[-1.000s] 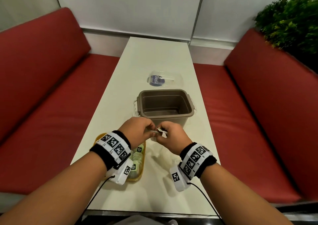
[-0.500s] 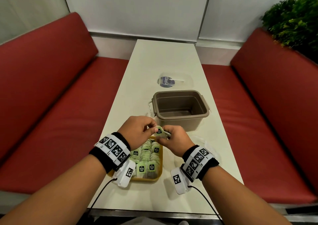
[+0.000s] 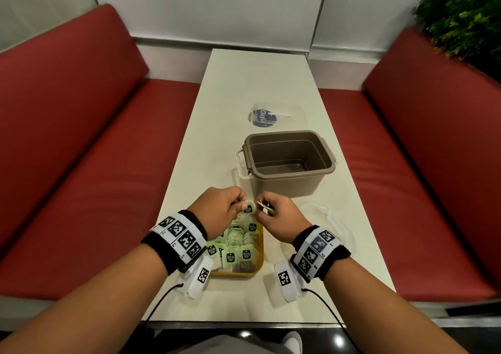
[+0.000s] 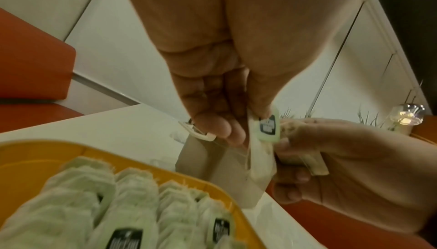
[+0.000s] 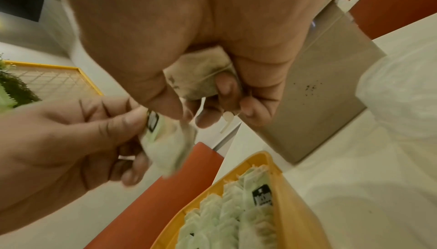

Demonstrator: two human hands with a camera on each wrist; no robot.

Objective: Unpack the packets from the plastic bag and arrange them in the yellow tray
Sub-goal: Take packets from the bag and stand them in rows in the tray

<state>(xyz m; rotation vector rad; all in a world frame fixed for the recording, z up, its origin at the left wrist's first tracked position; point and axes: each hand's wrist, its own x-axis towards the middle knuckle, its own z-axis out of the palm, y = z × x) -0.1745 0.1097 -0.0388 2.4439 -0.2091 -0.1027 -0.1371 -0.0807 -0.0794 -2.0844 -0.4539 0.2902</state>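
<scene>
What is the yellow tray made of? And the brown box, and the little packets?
The yellow tray looks like smooth, moulded plastic with a rounded rim. The brown box also seems plastic, matte, with clip handles. The packets look like thin, papery mesh with crimped edges, probably tea bags, each with a small card tag.

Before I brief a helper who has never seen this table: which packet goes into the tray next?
Find the yellow tray near the table's front edge. Just above its far end, the left hand pinches one pale green packet; unlike the rowed ones, it is lifted.
</scene>
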